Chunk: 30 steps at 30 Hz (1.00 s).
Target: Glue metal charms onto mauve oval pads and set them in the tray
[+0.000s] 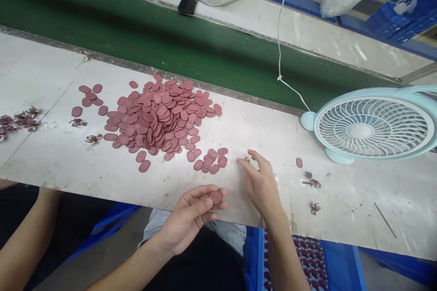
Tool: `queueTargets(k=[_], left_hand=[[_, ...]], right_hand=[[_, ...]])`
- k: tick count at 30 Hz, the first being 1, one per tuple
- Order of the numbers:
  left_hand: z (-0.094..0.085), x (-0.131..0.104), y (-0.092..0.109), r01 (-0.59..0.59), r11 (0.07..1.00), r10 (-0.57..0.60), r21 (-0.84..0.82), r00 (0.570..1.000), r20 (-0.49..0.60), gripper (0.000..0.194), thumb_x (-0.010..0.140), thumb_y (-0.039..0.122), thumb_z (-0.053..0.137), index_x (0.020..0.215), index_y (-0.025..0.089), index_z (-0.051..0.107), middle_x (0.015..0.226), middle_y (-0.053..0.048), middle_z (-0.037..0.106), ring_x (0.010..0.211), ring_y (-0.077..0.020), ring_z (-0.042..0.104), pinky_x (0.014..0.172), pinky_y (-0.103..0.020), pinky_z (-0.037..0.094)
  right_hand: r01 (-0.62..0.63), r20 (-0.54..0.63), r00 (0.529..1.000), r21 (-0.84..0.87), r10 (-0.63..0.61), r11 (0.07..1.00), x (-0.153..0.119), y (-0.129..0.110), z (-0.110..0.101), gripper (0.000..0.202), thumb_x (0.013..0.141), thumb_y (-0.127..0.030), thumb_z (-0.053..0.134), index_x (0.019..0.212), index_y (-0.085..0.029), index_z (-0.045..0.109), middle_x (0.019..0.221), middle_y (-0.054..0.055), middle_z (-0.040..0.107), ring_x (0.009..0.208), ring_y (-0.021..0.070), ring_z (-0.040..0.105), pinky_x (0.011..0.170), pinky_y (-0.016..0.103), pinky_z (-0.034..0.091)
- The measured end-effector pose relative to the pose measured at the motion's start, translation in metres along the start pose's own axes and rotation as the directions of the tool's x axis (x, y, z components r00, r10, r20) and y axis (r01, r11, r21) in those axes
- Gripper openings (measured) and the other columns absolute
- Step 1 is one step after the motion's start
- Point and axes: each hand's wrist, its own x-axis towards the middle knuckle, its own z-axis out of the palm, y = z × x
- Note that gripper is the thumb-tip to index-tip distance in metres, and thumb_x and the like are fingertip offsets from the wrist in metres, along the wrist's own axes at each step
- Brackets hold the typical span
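My left hand [191, 216] pinches a maroon oval disc [215, 198] with tiny holes between thumb and fingers, just above the table's near edge. To its right, my right hand [261, 182] reaches over the tabletop with thumb and index finger apart. A small dark-and-white piece [246, 160] shows between those fingertips; whether they touch it I cannot tell. Left of that hand lies a small cluster of the same discs [209, 162]. Beyond it spreads a large heap of maroon discs [159, 116].
A light-blue fan [372, 125] stands at right, its white cord [280, 45] running upward. Small brown pieces [312, 181] and a thin stick [385, 220] lie before it. Below the edge is a blue crate [344, 263]. A green belt [136, 32] runs behind. Another person's arm [30, 236] is at left.
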Motion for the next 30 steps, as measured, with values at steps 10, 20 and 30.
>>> queueTargets(k=[10, 20, 30], left_hand=[[-0.004, -0.004, -0.004, -0.046, 0.999, 0.046, 0.01, 0.999, 0.014, 0.017, 0.086, 0.021, 0.076, 0.103, 0.019, 0.079, 0.121, -0.012, 0.077, 0.1, -0.0221, 0.076, 0.068, -0.017, 0.058], [0.0, -0.002, -0.013, -0.209, 0.951, 0.189, 0.229, 0.976, 0.106, 0.019, 0.084, 0.022, 0.079, 0.103, 0.023, 0.08, 0.116, -0.008, 0.079, 0.091, -0.0177, 0.074, 0.07, -0.022, 0.059], [0.003, -0.002, -0.015, -0.209, 0.958, 0.186, 0.195, 0.974, 0.129, 0.013, 0.082, 0.014, 0.08, 0.093, 0.021, 0.078, 0.101, -0.005, 0.082, 0.079, -0.013, 0.073, 0.072, -0.022, 0.057]], right_hand=[[-0.155, -0.028, 0.987, 0.026, 0.156, 0.988, -0.023, -0.014, -0.022, 0.012, 0.093, -0.026, 0.064, 0.104, -0.022, 0.067, 0.099, 0.007, 0.073, 0.086, 0.0231, 0.072, 0.077, 0.038, 0.061], [-0.394, 0.262, 0.918, 0.676, 0.296, 0.622, -0.07, -0.077, -0.015, 0.02, 0.09, -0.02, 0.073, 0.106, -0.032, 0.079, 0.108, 0.004, 0.076, 0.1, 0.0197, 0.072, 0.086, 0.029, 0.062], [-0.433, 0.309, 0.901, 0.64, 0.304, 0.635, -0.065, -0.078, -0.017, 0.02, 0.092, -0.024, 0.073, 0.109, -0.032, 0.079, 0.097, 0.003, 0.074, 0.083, 0.015, 0.071, 0.071, 0.025, 0.061]])
